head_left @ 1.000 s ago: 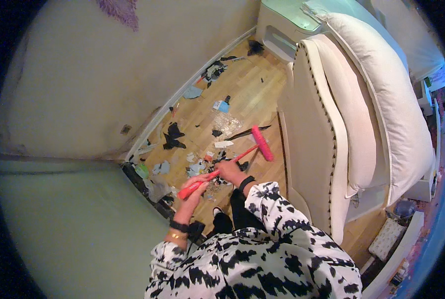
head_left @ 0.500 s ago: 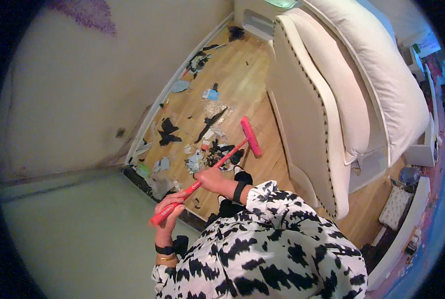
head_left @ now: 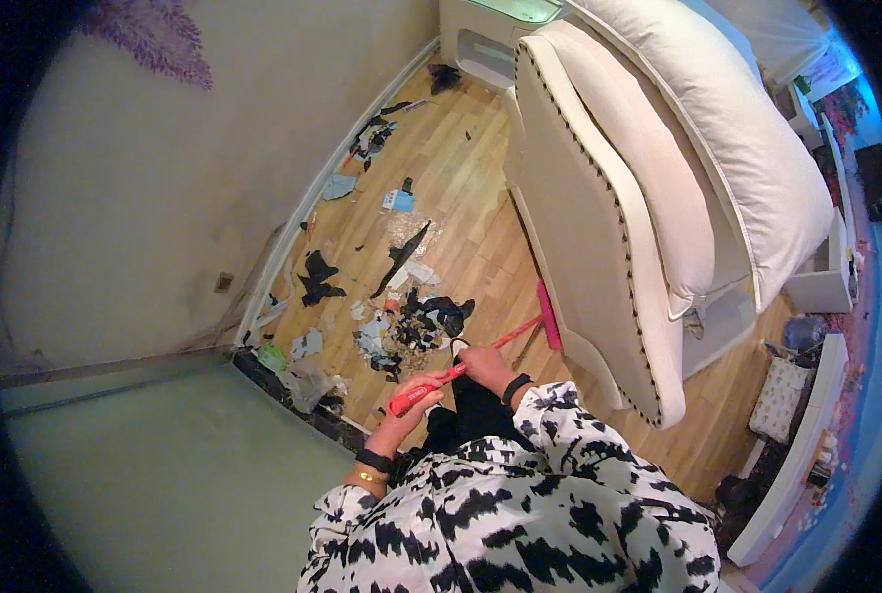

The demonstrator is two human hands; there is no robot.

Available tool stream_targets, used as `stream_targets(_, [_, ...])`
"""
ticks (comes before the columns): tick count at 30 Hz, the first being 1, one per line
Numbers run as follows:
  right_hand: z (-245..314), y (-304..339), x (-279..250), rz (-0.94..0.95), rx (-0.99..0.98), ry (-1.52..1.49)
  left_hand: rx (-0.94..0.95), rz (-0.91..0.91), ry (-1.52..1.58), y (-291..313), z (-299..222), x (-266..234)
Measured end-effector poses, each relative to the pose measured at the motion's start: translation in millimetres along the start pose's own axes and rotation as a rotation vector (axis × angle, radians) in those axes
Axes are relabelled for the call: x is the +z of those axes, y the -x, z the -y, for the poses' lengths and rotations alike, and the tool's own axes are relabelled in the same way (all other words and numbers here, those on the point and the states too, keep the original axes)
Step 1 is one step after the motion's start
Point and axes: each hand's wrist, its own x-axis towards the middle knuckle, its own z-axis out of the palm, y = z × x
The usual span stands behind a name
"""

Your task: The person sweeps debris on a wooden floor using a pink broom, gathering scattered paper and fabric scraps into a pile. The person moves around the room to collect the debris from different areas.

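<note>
A broom (head_left: 549,318) with a red handle and a narrow pink head is held by both my hands. My left hand (head_left: 416,397) wraps the thick grip end of the handle. Lower on the shaft my right hand (head_left: 485,368) is closed around it. The pink head rests against the base of the cream upholstered sofa (head_left: 589,217), to the right. A heap of mixed litter (head_left: 416,326), with black scraps, torn paper and crumbs, lies on the wooden floor (head_left: 481,217) just beyond my hands and left of the broom head.
Black scraps (head_left: 319,280), a light-blue and white piece (head_left: 398,201) and more litter trail along the wall at left. A crumpled clear plastic bag (head_left: 308,385) lies near the corner. A white cabinet (head_left: 481,59) stands at the far end. Open drawers and a patterned box (head_left: 782,398) line the right.
The broom head has moved right and nearer, from the floor beside the litter heap to the sofa base. Both my hands have shifted right with the handle, still gripping it.
</note>
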Motion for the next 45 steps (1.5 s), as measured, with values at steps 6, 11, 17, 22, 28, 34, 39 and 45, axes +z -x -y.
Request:
stream_targets(6, [70.1, -62.2, -0.4, -0.052, -0.245, -0.168, 0.033, -0.195, -0.277, 32.9, -61.0, -38.6])
stream_targets(11, [133.3, -101.8, -40.3, -0.027, -0.427, -0.036, 0.329, -0.266, -0.487, 54.2, -74.9, -70.8])
stream_targets(17, [92.4, -130.2, -67.0, -0.040, -0.341, 0.110, 0.241, -0.476, -0.168, 17.5, -68.6, -44.6])
stream_targets(22, [51.4, -160.4, -84.6, 0.171, -0.259, 0.173, 0.185, -0.558, 0.099, -50.1, 3.8, -27.7])
stream_targets(28, [68.5, -180.4, -26.9, 0.086, -0.392, 0.054, 0.143, -0.710, 0.193, -33.6, 2.3, -49.6])
stream_targets(34, [175.4, -178.1, 12.8, 0.145, -0.616, -0.024, 0.159, -0.844, -0.135, 57.5, -38.3, -86.9])
stream_targets(39, [258.0, -129.5, -2.5, 0.106, -0.761, -0.103, 0.267, -0.912, -0.173, 133.6, -57.1, -69.7])
stream_targets(45, [229.8, -81.5, -30.3, 0.066, -0.729, -0.089, 0.265, -0.808, 0.013, 148.2, -57.4, -30.6])
